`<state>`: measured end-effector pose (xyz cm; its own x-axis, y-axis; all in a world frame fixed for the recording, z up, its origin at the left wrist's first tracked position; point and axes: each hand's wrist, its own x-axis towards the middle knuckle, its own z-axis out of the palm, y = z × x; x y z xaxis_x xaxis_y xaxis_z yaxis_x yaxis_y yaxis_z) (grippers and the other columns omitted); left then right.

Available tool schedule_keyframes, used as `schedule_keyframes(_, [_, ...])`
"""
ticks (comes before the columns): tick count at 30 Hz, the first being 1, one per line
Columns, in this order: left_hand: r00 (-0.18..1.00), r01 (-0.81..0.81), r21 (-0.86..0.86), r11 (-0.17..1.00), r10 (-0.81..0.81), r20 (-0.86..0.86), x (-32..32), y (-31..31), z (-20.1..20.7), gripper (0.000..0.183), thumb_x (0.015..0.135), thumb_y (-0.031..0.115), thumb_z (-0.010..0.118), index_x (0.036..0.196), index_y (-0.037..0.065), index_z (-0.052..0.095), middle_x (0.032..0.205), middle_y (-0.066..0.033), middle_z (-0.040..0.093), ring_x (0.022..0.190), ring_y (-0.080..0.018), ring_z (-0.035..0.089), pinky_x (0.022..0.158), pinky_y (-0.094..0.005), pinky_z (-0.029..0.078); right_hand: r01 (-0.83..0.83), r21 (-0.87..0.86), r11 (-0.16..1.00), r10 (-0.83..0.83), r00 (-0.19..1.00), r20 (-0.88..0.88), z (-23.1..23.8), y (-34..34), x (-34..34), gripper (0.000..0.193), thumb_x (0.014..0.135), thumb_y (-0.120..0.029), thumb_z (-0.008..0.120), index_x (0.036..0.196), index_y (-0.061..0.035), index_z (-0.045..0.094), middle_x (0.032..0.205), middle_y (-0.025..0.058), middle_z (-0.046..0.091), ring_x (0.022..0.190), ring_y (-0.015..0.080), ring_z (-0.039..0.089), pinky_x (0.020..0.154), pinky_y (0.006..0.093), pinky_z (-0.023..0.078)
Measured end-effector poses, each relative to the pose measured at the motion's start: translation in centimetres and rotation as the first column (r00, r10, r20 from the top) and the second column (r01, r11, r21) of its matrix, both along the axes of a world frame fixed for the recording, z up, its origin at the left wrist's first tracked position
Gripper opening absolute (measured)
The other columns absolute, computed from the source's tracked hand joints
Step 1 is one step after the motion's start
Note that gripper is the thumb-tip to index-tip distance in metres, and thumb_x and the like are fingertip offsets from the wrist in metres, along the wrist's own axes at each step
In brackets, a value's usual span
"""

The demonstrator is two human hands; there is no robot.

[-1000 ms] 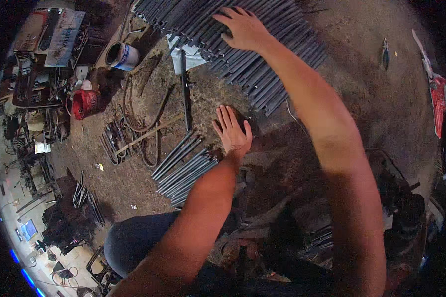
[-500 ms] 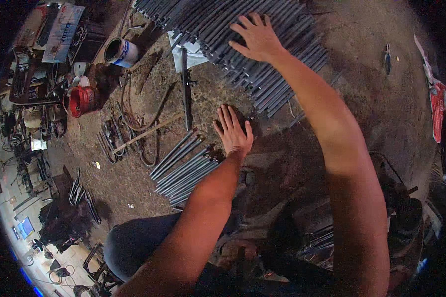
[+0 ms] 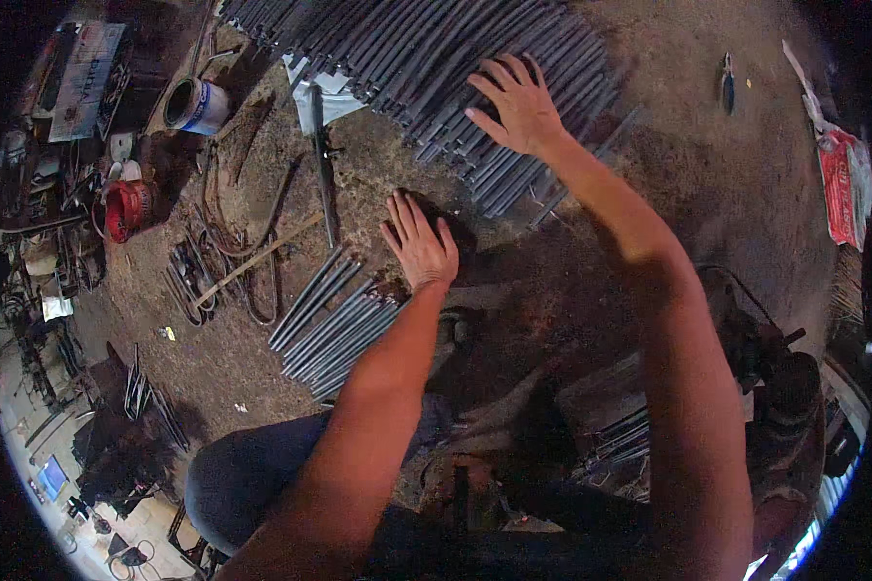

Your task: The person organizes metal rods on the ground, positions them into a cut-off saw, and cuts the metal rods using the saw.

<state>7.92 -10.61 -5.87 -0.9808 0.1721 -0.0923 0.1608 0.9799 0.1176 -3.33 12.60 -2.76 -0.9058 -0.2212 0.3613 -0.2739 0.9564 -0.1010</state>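
A broad pile of dark metal rods [image 3: 426, 58] lies across the ground at the far side. My right hand [image 3: 521, 108] is over its right part, fingers spread, palm down, with nothing gripped; whether it presses on the rods I cannot tell. Nearer and further left, my left hand [image 3: 420, 240] is open above the bare ground, its fingers stretched out and slightly apart. A smaller bunch of shiny grey rods [image 3: 334, 339] lies just left of my left forearm, partly hidden by it.
White sheeting [image 3: 334, 102] and a dark bar [image 3: 322, 174] lie left of the pile. Beyond are bent rods [image 3: 268, 232], a paint can [image 3: 197, 107] and a red bucket [image 3: 129, 208]. Pliers [image 3: 728, 85] and a red-and-white bag [image 3: 846, 184] lie at right.
The view has shifted, so most ground items sit further left. My right hand has come nearer along the pile's right part. Both hands remain open.
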Motion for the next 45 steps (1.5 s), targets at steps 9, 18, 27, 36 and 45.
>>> schedule_keyframes(9, [0.999, 0.02, 0.003, 1.0, -0.02, -0.041, 0.0, 0.2, 0.4, 0.055, 0.09, 0.03, 0.027, 0.133, -0.002, 0.015, 0.141, -0.0137, 0.006, 0.132, -0.0248, 0.001, 0.106, -0.045, 0.003, 0.028, 0.024, 0.999, -0.029, 0.997, 0.071, 0.2, -0.5, -0.9, 0.048, 0.081, -0.047, 0.046, 0.115, -0.0138, 0.049, 0.118, 0.0123, 0.044, 0.116, 0.0315, 0.035, 0.098, 0.0532, 0.022])
schedule_keyframes(18, [1.0, 0.007, -0.017, 1.0, -0.007, 0.003, 0.0, 0.0, 0.5, 0.056, 0.089, 0.027, 0.031, 0.134, 0.0, 0.013, 0.141, -0.0128, 0.006, 0.131, -0.0248, 0.002, 0.106, -0.0448, 0.003, 0.019, 0.039, 0.999, -0.023, 0.994, 0.104, 0.7, -0.2, 0.9, 0.045, 0.08, -0.046, 0.047, 0.106, -0.0102, 0.052, 0.112, 0.0136, 0.047, 0.11, 0.0321, 0.04, 0.097, 0.0528, 0.024])
schedule_keyframes(27, [0.999, 0.01, 0.058, 0.998, -0.007, -0.054, 0.1, -0.1, -0.2, 0.055, 0.088, 0.027, 0.031, 0.132, -0.002, 0.018, 0.139, -0.0152, 0.014, 0.131, -0.0268, 0.006, 0.105, -0.0461, 0.005, -0.01, -0.036, 0.999, 0.016, 0.989, 0.146, 0.0, 1.9, 7.5, 0.046, 0.075, -0.04, 0.052, 0.104, -0.0043, 0.051, 0.111, 0.0167, 0.045, 0.11, 0.0332, 0.038, 0.1, 0.0495, 0.02])
schedule_keyframes(36, [0.997, 0.03, 0.014, 0.999, -0.029, -0.066, 0.3, 0.1, -0.1, 0.054, 0.09, 0.031, 0.024, 0.133, -0.001, 0.016, 0.141, -0.0125, 0.009, 0.132, -0.0246, 0.004, 0.105, -0.0446, 0.004, 0.368, -0.309, 0.877, -0.299, 0.921, 0.248, -0.5, 2.5, 14.0, 0.063, 0.069, -0.04, 0.061, 0.112, 0.0018, 0.044, 0.119, 0.024, 0.035, 0.114, 0.0408, 0.031, 0.101, 0.0483, 0.019])
schedule_keyframes(45, [0.996, 0.036, -0.013, 0.999, -0.037, -0.086, 0.5, 0.3, -0.4, 0.055, 0.089, 0.03, 0.027, 0.132, -0.002, 0.018, 0.141, -0.0128, 0.01, 0.131, -0.0248, 0.004, 0.105, -0.0444, 0.003, 0.904, -0.344, -0.253, -0.753, 0.039, 0.657, 0.1, 2.7, 10.3, 0.11, 0.057, -0.062, 0.065, 0.131, 0.0022, 0.015, 0.131, 0.0325, 0.012, 0.123, 0.0469, 0.011, 0.099, 0.0552, 0.014])
